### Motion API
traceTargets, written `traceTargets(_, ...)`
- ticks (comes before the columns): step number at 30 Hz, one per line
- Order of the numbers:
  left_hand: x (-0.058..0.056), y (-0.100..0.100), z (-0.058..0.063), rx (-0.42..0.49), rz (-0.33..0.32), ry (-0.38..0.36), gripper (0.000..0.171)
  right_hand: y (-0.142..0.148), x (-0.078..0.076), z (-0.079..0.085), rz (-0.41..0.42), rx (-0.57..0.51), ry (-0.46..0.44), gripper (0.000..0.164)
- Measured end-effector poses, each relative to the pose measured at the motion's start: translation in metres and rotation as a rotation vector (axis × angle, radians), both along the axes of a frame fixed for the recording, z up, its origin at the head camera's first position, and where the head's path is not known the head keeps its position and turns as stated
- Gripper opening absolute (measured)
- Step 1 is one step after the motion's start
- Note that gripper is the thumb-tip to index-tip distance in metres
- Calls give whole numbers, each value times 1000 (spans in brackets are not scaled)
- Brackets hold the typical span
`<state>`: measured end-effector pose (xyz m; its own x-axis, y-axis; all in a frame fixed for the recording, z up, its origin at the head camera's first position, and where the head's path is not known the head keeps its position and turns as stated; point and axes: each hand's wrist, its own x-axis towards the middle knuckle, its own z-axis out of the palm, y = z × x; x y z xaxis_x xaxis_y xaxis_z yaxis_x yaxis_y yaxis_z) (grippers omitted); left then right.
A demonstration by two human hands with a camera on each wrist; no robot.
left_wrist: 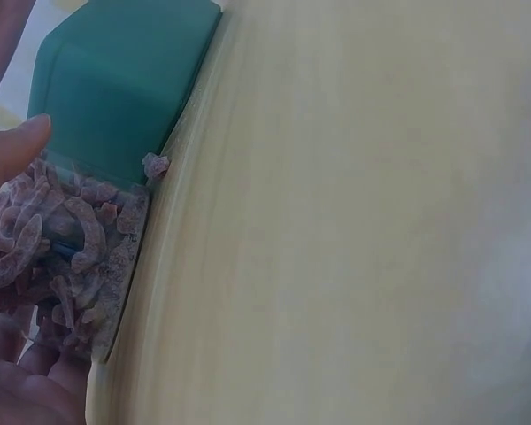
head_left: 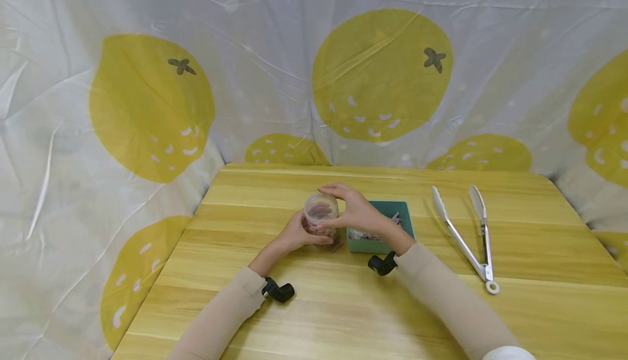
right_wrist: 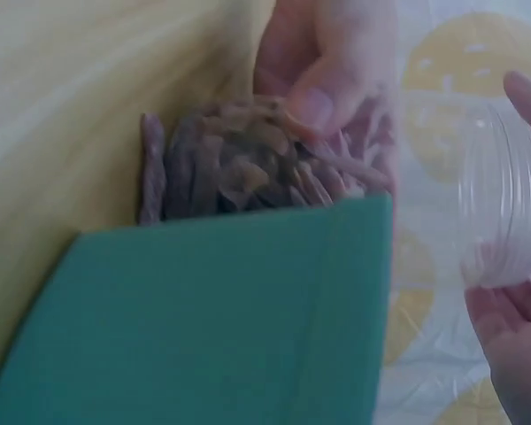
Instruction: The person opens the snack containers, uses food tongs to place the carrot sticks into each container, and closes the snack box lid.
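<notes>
In the head view a clear plastic jar [head_left: 320, 207] stands upright on the wooden table, partly filled with brownish-pink dried strips [left_wrist: 88, 239]. My left hand [head_left: 297, 233] grips its lower part, the thumb across the near side. My right hand [head_left: 360, 214] spans the top, its thumb in front and fingers round the far side of the ridged clear rim [right_wrist: 504, 195]. Whether a clear lid sits there I cannot tell. Directly right of the jar is a green box [head_left: 375, 246] holding more strips. A loose strip [right_wrist: 152, 168] lies by the jar's base.
Metal tongs [head_left: 466, 245] with pale tips lie spread at the table's right. Behind the table [head_left: 314, 305] hangs a white curtain [head_left: 265, 65] printed with yellow lemons.
</notes>
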<state>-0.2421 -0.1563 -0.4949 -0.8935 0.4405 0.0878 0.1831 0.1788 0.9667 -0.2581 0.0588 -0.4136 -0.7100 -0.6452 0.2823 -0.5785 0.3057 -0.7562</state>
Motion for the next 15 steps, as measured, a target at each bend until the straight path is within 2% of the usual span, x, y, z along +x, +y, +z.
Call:
traceTargets(3, 1, 0, 0, 2, 0, -3, 72, 2, -6, 1, 53, 39, 4, 76)
traceTargets(7, 1, 1, 0, 3, 5, 3, 72, 1, -8, 1, 41, 47, 12, 72)
traceTargets(11, 2, 0, 1, -1, 4, 9, 72, -3, -1, -1, -38, -12, 18, 72)
traceTargets(15, 2, 0, 3, 10, -14, -8, 72, -13, 10, -6, -171, -88, 9, 72)
